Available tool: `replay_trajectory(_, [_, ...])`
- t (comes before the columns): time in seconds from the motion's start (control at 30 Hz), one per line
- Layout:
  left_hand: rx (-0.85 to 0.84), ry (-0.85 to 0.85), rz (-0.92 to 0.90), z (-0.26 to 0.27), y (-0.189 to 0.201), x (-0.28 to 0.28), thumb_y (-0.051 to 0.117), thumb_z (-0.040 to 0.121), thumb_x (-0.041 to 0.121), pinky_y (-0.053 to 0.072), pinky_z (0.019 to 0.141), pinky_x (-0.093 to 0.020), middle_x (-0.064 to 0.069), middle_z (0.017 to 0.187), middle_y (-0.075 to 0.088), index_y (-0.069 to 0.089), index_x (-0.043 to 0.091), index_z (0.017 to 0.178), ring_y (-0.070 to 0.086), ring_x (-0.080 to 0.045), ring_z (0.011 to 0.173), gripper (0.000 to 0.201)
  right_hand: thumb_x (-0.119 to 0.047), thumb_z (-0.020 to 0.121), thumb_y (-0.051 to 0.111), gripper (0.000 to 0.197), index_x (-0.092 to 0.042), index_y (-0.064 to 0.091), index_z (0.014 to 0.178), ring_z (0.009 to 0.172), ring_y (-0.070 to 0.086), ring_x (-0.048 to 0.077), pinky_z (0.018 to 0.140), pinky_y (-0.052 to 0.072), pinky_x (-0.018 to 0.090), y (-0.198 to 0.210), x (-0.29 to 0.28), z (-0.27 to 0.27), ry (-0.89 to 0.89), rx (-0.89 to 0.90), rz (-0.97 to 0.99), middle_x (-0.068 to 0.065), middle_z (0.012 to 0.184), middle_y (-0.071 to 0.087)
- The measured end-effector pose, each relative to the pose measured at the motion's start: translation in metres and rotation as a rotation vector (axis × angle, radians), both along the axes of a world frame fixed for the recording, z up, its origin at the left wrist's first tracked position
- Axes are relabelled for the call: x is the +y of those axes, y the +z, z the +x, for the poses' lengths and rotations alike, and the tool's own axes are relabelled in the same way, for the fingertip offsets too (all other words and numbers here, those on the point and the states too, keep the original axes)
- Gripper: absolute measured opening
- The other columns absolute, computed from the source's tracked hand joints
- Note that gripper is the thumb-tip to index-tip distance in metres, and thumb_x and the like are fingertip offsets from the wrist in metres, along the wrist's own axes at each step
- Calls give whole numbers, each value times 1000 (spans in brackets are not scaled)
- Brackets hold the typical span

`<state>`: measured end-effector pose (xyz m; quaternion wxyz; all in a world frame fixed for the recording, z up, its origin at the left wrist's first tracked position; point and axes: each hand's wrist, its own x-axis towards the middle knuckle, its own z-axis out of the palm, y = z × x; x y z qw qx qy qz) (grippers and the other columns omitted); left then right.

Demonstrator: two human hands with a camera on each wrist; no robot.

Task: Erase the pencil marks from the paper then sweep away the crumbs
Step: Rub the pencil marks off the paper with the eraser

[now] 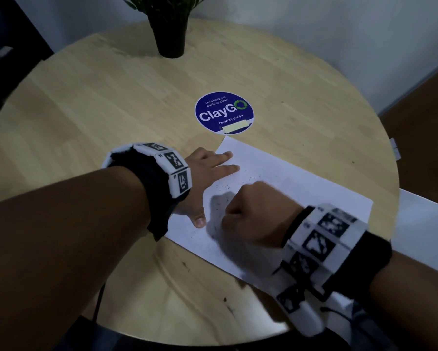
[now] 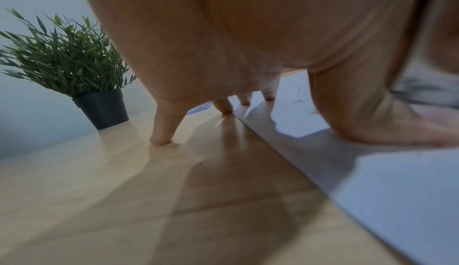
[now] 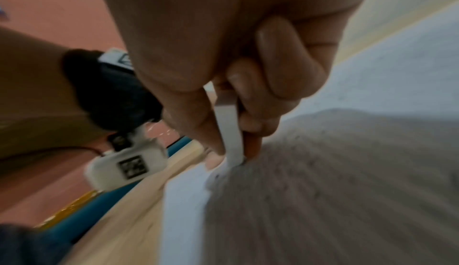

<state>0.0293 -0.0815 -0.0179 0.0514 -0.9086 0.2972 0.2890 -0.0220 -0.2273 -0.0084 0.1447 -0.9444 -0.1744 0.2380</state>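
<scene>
step: erasing | left hand (image 1: 207, 171) lying flat, fingers spread, pinning the paper's (image 1: 314, 183) left edge against sliding | right hand (image 1: 253, 214) pinching eraser (image 3: 229, 131), tip rubbing near-left paper | crumbs (image 1: 250, 179) scattering mid-sheet on bench (image 1: 111, 102)

The round light-wood table (image 1: 91, 102) carries 1 potted plant (image 1: 168, 29) in a black pot at its 12 o'clock edge. A round blue sticker (image 1: 224, 113) lies flat near the centre. At about 5 o'clock from the sticker, just beside it, 1 white sheet of paper (image 1: 301, 183) lies flat, speckled with dark crumbs (image 1: 224, 186).
</scene>
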Motion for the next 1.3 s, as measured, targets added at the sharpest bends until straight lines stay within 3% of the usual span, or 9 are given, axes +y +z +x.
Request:
replay_trajectory(0.1, [6, 5, 3, 0, 0, 0, 82, 71, 39, 11, 105, -36, 15, 158, -23, -10, 38, 153, -11, -12, 145, 122, -28, 84, 57, 43, -19, 36, 48, 50, 35, 16, 58, 33, 28, 0, -4, 1, -27, 22, 21, 0, 48, 34])
replay_trajectory(0.2, [16, 8, 8, 0, 2, -2, 81, 73, 38, 11, 106, -37, 14, 158, -24, -10, 37, 153, -12, -12, 145, 122, -27, 83, 57, 39, -6, 42, 55, 57, 39, 22, 58, 36, 29, 1, -16, 22, -192, -14, -9, 6, 53, 38])
replay_trajectory(0.37, [10, -3, 18, 1, 1, -1, 81, 72, 40, 13, 109, -39, 13, 158, -24, -11, 36, 153, -12, -13, 145, 122, -27, 85, 56, 44, -9, 39, 50, 53, 37, 20, 58, 35, 30, -2, -1, -4, 7, 18, 9, 3, 50, 34])
replay_trajectory(0.5, [7, 6, 24, -1, 2, -2, 81, 72, 39, 12, 111, -43, 13, 158, -24, -10, 36, 153, -12, -14, 145, 122, -28, 83, 57, 38, -6, 43, 55, 56, 39, 23, 55, 34, 27, 2, -15, 24, -159, -46, -49, 6, 51, 36])
replay_trajectory(0.67, [2, 0, 35, 0, 2, -2, 81, 72, 40, 12, 110, -41, 13, 158, -24, -11, 37, 153, -11, -14, 145, 122, -28, 85, 57, 44, -16, 35, 48, 48, 32, 11, 53, 29, 24, 4, 1, -19, 77, 34, 45, 4, 46, 37])
replay_trajectory(0.83, [-10, -6, 48, -1, 2, -3, 80, 72, 40, 14, 111, -42, 13, 158, -23, -11, 36, 153, -11, -15, 146, 121, -26, 83, 57, 42, -10, 36, 51, 52, 34, 19, 56, 34, 30, 0, -13, 11, -114, -5, 36, 5, 50, 33])
replay_trajectory(1.03, [12, 1, 35, 1, 2, -2, 81, 72, 41, 11, 112, -43, 14, 158, -24, -11, 38, 152, -12, -14, 146, 122, -30, 84, 56, 39, -14, 47, 49, 52, 41, 12, 60, 39, 28, 0, 2, -18, 4, 81, 91, 1, 47, 42])
replay_trajectory(1.13, [5, 0, 21, 0, 1, 0, 81, 71, 42, 13, 112, -44, 14, 158, -24, -11, 38, 152, -12, -13, 146, 123, -27, 84, 56, 42, -8, 37, 52, 53, 36, 20, 58, 33, 30, 1, -5, 9, -86, 7, 30, 4, 50, 33])
replay_trajectory(1.3, [-18, -10, 37, -1, 2, -2, 81, 72, 44, 13, 111, -42, 13, 158, -24, -11, 37, 152, -11, -14, 146, 123, -22, 86, 57, 44, -18, 34, 48, 47, 36, 10, 53, 31, 23, 8, 16, -30, 85, 53, 102, -1, 47, 36])
